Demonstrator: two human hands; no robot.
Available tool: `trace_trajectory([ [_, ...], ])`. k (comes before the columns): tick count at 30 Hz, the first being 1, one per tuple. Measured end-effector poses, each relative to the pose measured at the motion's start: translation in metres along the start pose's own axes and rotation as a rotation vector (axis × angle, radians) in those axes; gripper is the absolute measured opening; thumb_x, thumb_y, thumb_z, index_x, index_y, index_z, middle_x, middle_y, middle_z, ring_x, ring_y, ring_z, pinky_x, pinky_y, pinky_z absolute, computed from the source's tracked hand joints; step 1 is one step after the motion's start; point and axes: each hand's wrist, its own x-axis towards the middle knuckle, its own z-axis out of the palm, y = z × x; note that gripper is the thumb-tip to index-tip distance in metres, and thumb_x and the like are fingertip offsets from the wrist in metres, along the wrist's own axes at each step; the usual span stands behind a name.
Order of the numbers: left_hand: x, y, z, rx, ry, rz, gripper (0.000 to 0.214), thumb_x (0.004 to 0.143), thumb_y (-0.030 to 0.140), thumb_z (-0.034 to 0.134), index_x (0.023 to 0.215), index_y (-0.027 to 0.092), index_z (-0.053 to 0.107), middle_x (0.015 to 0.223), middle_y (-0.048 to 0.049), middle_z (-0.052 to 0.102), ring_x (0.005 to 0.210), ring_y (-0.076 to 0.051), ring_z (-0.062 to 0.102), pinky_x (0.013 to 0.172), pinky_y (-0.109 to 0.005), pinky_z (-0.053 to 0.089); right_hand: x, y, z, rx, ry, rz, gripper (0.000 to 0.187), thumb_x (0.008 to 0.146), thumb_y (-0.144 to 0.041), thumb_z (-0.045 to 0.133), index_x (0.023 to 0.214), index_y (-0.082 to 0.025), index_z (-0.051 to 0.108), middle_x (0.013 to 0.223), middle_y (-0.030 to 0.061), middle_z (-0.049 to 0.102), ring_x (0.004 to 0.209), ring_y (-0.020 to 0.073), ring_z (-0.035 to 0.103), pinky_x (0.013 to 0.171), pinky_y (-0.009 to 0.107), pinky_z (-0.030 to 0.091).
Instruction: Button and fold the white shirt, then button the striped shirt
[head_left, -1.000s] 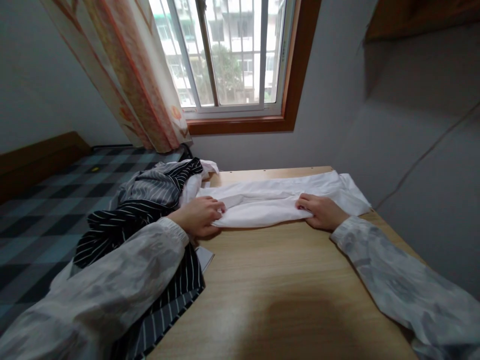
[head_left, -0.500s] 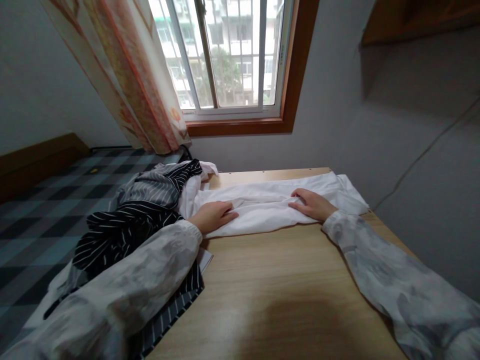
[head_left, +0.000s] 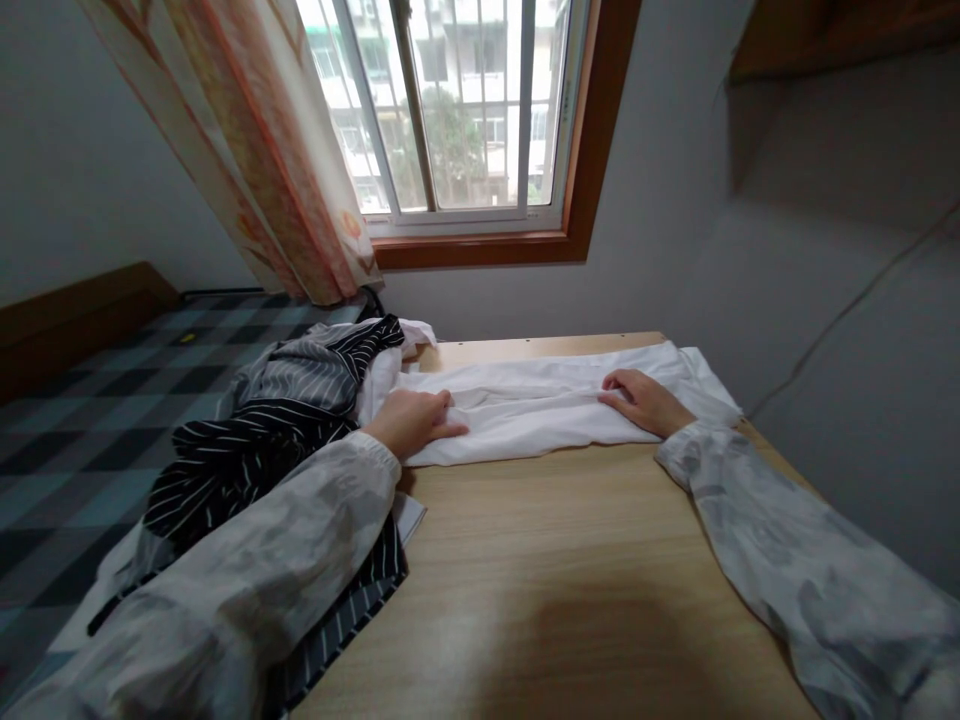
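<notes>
A white garment lies in a long folded strip across the far part of the wooden table, with creases along its middle. On its left part rests my left hand, palm down, with the thumb held apart from the fingers. My right hand lies on the right part of the cloth, its fingers slightly bent and its thumb apart. Both hands touch the garment from above; neither visibly grips it. The fabric under my palms is hidden.
A heap of black-and-white striped clothing lies left of the garment, partly over the table and a checked bed. A patterned curtain hangs beside the window. A wooden shelf juts from the right wall.
My hands have slid farther apart over the white garment: the right one to the right, the left one slightly to the left. The striped heap has not moved.
</notes>
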Motion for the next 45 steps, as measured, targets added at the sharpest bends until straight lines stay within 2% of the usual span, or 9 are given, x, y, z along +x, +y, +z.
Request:
trace_trajectory([
  [6,0.002,0.008,-0.015,0.006,0.253,0.105,0.028,0.103,0.037,0.057,0.116,0.016,0.072,0.130,-0.0208,0.073,0.124,-0.037,0.068,0.114,-0.052,0.049,0.001,-0.008,-0.008,-0.094,0.067,-0.038,0.027,0.105,-0.043,0.061,0.119,-0.023,0.072,0.113,0.0149,0.076,0.109,0.0355,0.070,0.104,0.054,0.059],
  [10,0.013,0.044,-0.007,-0.122,0.309,0.220,0.048,0.108,0.040,0.056,0.150,0.017,0.063,0.170,-0.0180,0.056,0.156,-0.035,0.053,0.137,-0.054,0.032,0.010,-0.027,0.005,-0.090,0.089,-0.092,0.040,0.107,-0.040,0.058,0.141,-0.023,0.070,0.143,0.0173,0.074,0.137,0.0375,0.066,0.123,0.061,0.052],
  [14,0.026,0.068,0.020,-0.202,0.219,0.203,0.070,0.114,0.058,0.047,0.173,0.020,0.047,0.186,-0.0148,0.039,0.173,-0.036,0.034,0.144,-0.061,0.016,0.012,-0.031,0.023,-0.095,-0.081,-0.140,0.061,0.113,-0.051,0.053,0.166,-0.023,0.057,0.176,0.0161,0.054,0.165,0.0342,0.048,0.137,0.061,0.038],
  [19,0.030,0.061,0.044,-0.265,0.110,0.031,0.081,0.114,0.072,0.036,0.180,0.024,0.038,0.190,-0.0119,0.029,0.176,-0.036,0.028,0.142,-0.061,0.020,0.000,0.005,0.017,-0.261,-0.212,0.036,0.073,0.116,-0.064,0.038,0.177,-0.025,0.046,0.185,0.0130,0.039,0.173,0.0336,0.036,0.140,0.061,0.030],
  [27,0.021,0.042,0.045,-0.205,0.076,-0.152,0.089,0.112,0.077,0.033,0.180,0.019,0.037,0.189,-0.0154,0.028,0.176,-0.039,0.027,0.141,-0.068,0.019,-0.029,0.074,-0.028,-0.430,-0.236,0.259,0.083,0.113,-0.067,0.026,0.180,-0.020,0.041,0.187,0.0113,0.034,0.175,0.0339,0.031,0.143,0.059,0.024],
  [30,0.018,0.035,0.044,-0.158,0.080,-0.210,0.086,0.114,0.071,0.031,0.178,0.014,0.041,0.187,-0.0198,0.031,0.174,-0.041,0.031,0.139,-0.072,0.021,-0.031,0.068,-0.030,-0.442,-0.232,0.282,0.081,0.113,-0.063,0.027,0.180,-0.020,0.039,0.186,0.0120,0.038,0.174,0.0348,0.034,0.143,0.062,0.024],
  [36,0.008,0.021,0.042,-0.084,0.069,-0.243,0.083,0.115,0.064,0.033,0.173,0.006,0.046,0.182,-0.0274,0.039,0.169,-0.045,0.040,0.136,-0.068,0.029,-0.044,0.023,-0.015,-0.521,0.027,0.157,0.072,0.113,-0.044,0.035,0.181,-0.021,0.036,0.185,0.0151,0.038,0.172,0.0400,0.036,0.141,0.070,0.022],
  [40,0.006,0.019,0.044,-0.066,0.092,-0.234,0.081,0.115,0.063,0.033,0.172,0.008,0.048,0.181,-0.0263,0.042,0.169,-0.044,0.041,0.137,-0.064,0.029,-0.060,0.007,-0.001,-0.429,-0.088,0.098,0.073,0.115,-0.053,0.035,0.181,-0.023,0.037,0.185,0.0142,0.040,0.171,0.0361,0.038,0.138,0.062,0.036],
  [45,0.004,0.024,0.048,-0.090,0.071,-0.210,0.088,0.115,0.063,0.033,0.172,-0.002,0.043,0.183,-0.0311,0.035,0.173,-0.042,0.034,0.141,-0.056,0.025,-0.053,0.030,-0.002,-0.362,-0.180,0.108,0.076,0.115,-0.059,0.034,0.180,-0.021,0.040,0.186,0.0150,0.037,0.173,0.0339,0.036,0.141,0.058,0.033],
])
